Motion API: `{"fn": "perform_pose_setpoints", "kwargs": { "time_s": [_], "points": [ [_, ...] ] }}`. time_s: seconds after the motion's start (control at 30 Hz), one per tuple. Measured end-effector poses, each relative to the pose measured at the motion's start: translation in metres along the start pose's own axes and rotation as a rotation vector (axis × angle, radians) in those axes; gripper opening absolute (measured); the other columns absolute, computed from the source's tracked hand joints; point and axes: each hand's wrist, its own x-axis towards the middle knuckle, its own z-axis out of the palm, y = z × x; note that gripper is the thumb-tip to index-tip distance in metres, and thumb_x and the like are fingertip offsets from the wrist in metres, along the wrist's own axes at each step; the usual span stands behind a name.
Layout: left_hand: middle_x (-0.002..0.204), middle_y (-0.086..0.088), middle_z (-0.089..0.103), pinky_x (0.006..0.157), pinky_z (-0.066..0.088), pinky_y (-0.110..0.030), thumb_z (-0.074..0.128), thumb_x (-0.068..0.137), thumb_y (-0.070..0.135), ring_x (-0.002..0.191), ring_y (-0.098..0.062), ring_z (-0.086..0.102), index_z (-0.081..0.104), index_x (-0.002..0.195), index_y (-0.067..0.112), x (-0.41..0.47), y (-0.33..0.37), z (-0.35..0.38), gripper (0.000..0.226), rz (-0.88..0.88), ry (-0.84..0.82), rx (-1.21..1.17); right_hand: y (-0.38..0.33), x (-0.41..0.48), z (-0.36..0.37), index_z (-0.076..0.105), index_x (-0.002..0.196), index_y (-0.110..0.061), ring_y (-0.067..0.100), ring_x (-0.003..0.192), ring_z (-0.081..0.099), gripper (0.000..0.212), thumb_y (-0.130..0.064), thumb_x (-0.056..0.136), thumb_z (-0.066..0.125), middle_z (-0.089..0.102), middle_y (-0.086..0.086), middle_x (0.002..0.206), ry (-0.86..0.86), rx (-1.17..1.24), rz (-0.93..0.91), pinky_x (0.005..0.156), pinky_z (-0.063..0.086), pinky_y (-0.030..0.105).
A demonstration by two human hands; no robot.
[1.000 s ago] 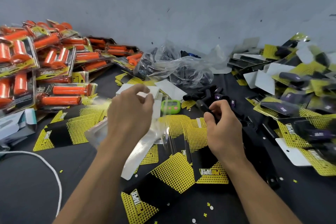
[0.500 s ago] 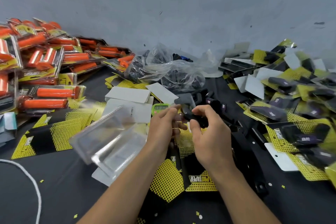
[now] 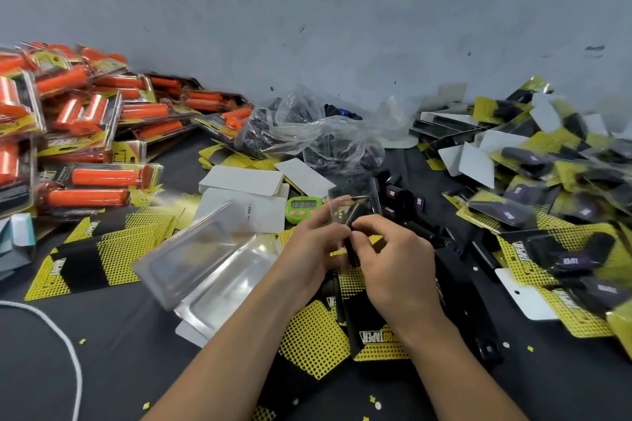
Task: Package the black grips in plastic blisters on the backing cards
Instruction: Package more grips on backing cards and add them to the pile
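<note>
At the centre of the head view my left hand point(image 3: 309, 251) holds a small clear plastic blister point(image 3: 345, 207) upright. My right hand point(image 3: 393, 260) pinches a black grip point(image 3: 355, 215) whose upper end sits inside that blister. Both hands meet above yellow-and-black backing cards point(image 3: 318, 342) spread on the dark table. Loose black grips point(image 3: 396, 195) lie just beyond the hands. Two larger clear blister trays point(image 3: 205, 263) lie left of my left forearm.
Packaged orange grips point(image 3: 99, 147) are piled at the left. Finished black packages point(image 3: 547, 202) heap up at the right. A crumpled plastic bag point(image 3: 307, 133) sits at the back, a green timer point(image 3: 302, 208) and white cards point(image 3: 242, 181) before it. A white cord point(image 3: 65, 345) curves at the lower left.
My left hand let go of the large clear trays, which now lie on the table, and came to the right hand. A small blister is now held over the black grip.
</note>
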Motion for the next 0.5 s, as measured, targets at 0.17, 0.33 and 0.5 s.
{"fn": "perform_pose_setpoints", "kwargs": {
  "time_s": [0.17, 0.33, 0.5],
  "points": [
    [0.119, -0.016, 0.075, 0.073, 0.060, -0.039, 0.058, 0.078, -0.002, 0.107, -0.030, 0.074, 0.067, 0.132, 0.021, 0.0042, -0.0014, -0.0036, 0.059, 0.011, 0.046, -0.028, 0.0003, 0.0035, -0.0073, 0.078, 0.105, -0.021, 0.004, 0.080, 0.068, 0.020, -0.009, 0.094, 0.067, 0.074, -0.013, 0.088, 0.213, 0.058, -0.003, 0.073, 0.056, 0.022],
    [0.120, -0.016, 0.075, 0.071, 0.061, -0.037, 0.047, 0.094, -0.010, 0.104, -0.028, 0.075, 0.065, 0.136, 0.021, 0.0032, 0.0018, -0.0036, 0.055, 0.018, 0.052, -0.033, 0.0046, 0.0096, -0.0095, 0.065, 0.132, -0.029, -0.001, 0.089, 0.065, 0.042, -0.016, 0.093, 0.070, 0.069, -0.018, 0.102, 0.138, 0.146, 0.135, 0.076, 0.055, 0.014],
    [0.120, -0.012, 0.076, 0.081, 0.058, -0.041, 0.052, 0.096, -0.002, 0.104, -0.030, 0.072, 0.065, 0.138, 0.027, 0.0004, 0.0036, -0.0048, 0.053, 0.048, 0.003, -0.033, 0.0075, 0.0073, -0.0029, 0.054, 0.135, -0.044, 0.000, 0.074, 0.069, 0.050, -0.032, 0.091, 0.074, 0.074, -0.014, 0.082, -0.104, 0.238, 0.267, 0.060, 0.050, 0.009]
  ]
}}
